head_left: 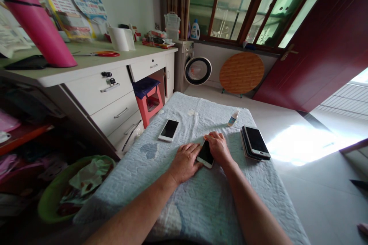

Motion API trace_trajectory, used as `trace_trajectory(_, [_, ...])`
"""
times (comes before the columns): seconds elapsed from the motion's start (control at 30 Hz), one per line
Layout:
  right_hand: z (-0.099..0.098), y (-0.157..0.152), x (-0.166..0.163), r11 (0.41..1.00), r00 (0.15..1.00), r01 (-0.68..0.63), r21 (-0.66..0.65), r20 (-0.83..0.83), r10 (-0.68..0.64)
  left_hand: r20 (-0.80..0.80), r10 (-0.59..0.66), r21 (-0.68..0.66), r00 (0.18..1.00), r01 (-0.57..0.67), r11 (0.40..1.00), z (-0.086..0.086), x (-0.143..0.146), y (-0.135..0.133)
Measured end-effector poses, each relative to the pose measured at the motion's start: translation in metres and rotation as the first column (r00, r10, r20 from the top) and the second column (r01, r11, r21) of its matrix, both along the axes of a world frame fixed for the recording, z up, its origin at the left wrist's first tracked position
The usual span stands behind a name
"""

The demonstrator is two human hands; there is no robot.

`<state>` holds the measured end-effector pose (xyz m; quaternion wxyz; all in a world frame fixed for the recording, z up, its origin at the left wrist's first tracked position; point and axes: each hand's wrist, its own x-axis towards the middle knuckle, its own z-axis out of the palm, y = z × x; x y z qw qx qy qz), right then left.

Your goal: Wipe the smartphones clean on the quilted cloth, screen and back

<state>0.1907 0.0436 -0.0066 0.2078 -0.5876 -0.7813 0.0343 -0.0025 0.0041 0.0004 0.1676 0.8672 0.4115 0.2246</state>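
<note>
A white-rimmed phone (206, 154) with a dark screen lies on the pale blue cloth-covered table (201, 199) between my hands. My left hand (184, 160) rests flat at its left edge, fingers touching it. My right hand (218, 147) lies over its top right corner, fingers curled across the upper end. Another white phone (168, 129) lies apart to the left. A stack of phones (255, 142) sits to the right, dark screens up. A small white bottle (233, 118) with a blue cap stands behind them.
A white desk with drawers (115, 95) runs along the left, with a red stool (148, 101) under it. A green basin of cloth (73, 187) sits on the floor at left. A washing machine (192, 67), a round wooden tabletop (241, 72) and a dark red door (324, 42) stand beyond.
</note>
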Motion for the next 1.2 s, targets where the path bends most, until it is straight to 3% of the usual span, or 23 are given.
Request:
trace_trajectory(0.33, [-0.003,0.005,-0.017,0.993,0.992,-0.121,0.001,0.020,0.121,-0.010,-0.012,0.094,1.000,0.013,0.995,0.004,0.002,-0.005])
trace_trajectory(0.57, [-0.004,0.002,0.003,0.996,0.996,-0.069,0.059,-0.051,0.072,-0.029,-0.009,0.105,1.000,0.012,0.994,0.002,0.005,-0.007])
trace_trajectory(0.73, [0.002,-0.006,0.021,0.999,0.999,0.040,0.021,-0.010,-0.039,-0.036,-0.004,0.115,0.999,0.008,0.993,0.003,0.005,-0.008])
trace_trajectory(0.93, [0.005,-0.013,0.018,0.976,0.975,0.220,0.007,0.014,-0.220,-0.027,0.030,0.147,0.999,-0.026,0.989,0.006,0.008,-0.013])
trace_trajectory(1.2, [0.001,0.001,-0.002,0.991,0.993,0.107,0.084,0.045,-0.111,-0.007,0.055,0.168,0.998,-0.053,0.984,0.008,0.010,-0.016])
